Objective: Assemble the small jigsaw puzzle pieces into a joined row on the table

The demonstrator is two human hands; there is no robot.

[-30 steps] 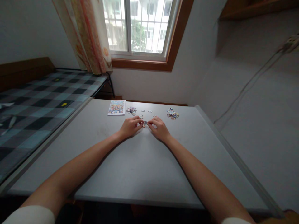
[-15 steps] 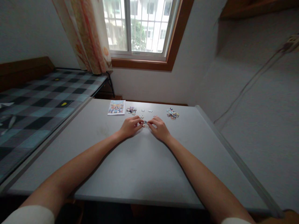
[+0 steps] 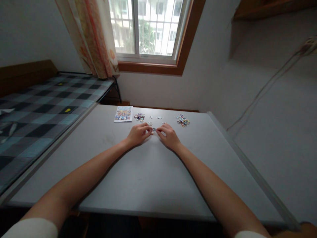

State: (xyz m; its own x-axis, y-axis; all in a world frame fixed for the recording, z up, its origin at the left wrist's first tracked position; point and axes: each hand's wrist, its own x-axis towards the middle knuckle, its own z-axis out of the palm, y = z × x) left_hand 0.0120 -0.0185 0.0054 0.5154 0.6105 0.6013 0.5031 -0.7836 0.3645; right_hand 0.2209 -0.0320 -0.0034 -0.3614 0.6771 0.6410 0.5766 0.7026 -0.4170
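Note:
Small jigsaw puzzle pieces (image 3: 154,130) sit between my two hands near the far side of the table. My left hand (image 3: 139,134) is closed, thumb and fingers pinching their left side. From the right, my right hand (image 3: 168,135) pinches the same small pieces. How many pieces are between the fingertips is too small to tell. A loose piece (image 3: 150,123) lies just beyond my left fingers, and another piece (image 3: 164,123) is by my right fingers. Two more pieces lie farther back, one of them a pale piece (image 3: 159,118).
A pile of puzzle pieces (image 3: 139,117) lies beyond my left hand, beside a printed picture sheet (image 3: 123,114). Another pile (image 3: 183,121) lies to the right. All rest on the white table (image 3: 146,178). A checkered bed (image 3: 49,105) adjoins its left edge; a wall borders the right.

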